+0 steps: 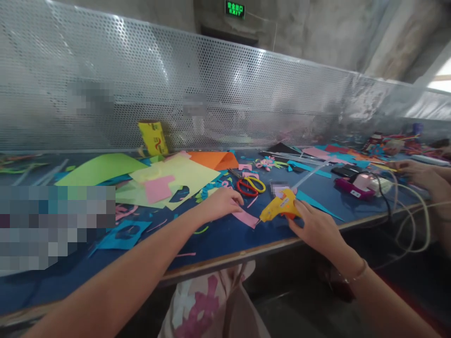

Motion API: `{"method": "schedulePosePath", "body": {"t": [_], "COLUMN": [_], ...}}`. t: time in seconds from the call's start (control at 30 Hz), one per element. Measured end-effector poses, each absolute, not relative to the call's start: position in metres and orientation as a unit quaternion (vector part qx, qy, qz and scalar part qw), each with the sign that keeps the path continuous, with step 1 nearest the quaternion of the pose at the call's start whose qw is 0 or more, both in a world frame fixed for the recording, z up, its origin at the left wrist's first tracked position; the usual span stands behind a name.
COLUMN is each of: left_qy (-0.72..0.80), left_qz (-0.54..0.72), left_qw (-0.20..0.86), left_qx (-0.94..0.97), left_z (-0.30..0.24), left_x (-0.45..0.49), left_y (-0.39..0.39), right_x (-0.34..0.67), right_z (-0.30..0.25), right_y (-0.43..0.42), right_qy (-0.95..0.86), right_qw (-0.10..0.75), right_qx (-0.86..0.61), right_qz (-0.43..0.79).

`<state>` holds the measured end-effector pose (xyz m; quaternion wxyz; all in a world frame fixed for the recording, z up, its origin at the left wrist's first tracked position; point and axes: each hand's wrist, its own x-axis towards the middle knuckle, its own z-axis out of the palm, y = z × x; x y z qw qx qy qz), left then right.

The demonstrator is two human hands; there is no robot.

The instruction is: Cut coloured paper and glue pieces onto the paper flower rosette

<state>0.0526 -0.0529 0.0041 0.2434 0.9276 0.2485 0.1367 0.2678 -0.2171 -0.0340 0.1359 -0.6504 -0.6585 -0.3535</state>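
My right hand (pixel 315 223) is closed around a yellow hot glue gun (pixel 280 205), with a clear glue stick (pixel 310 173) poking out of its back. The nozzle points down and left, at the right end of a pink paper strip (pixel 245 218). At the strip's other end is my left hand (pixel 222 204), its fingers bent and pressed down on the paper. Just beyond my hands lie scissors (pixel 251 186) with one red and one yellow handle loop. A curled blue paper piece (pixel 207 190) lies partly behind my left hand.
Yellow paper (pixel 190 173), green paper (pixel 102 169) and orange paper (pixel 214 160) spread to the left and back. A yellow packet (pixel 153 137) leans at a perforated metal screen (pixel 169 89). On the right are a purple device (pixel 353 188), cables (pixel 428 225) and another person's hand (pixel 410 171).
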Motion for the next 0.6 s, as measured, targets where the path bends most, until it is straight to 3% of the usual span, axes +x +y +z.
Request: {"method": "schedulePosePath", "body": {"t": [0.6], "left_qy": [0.236], "left_qz": [0.168], "left_qw": [0.264], "left_qx": [0.92], "left_z": [0.002], "left_x": [0.052], "left_y": [-0.054], "right_x": [0.268], "right_z": [-0.02], "right_y": [-0.219], "right_qy": [-0.689], "right_qw": [0.092], "right_qx": [-0.615], "right_qz": [-0.372]}}
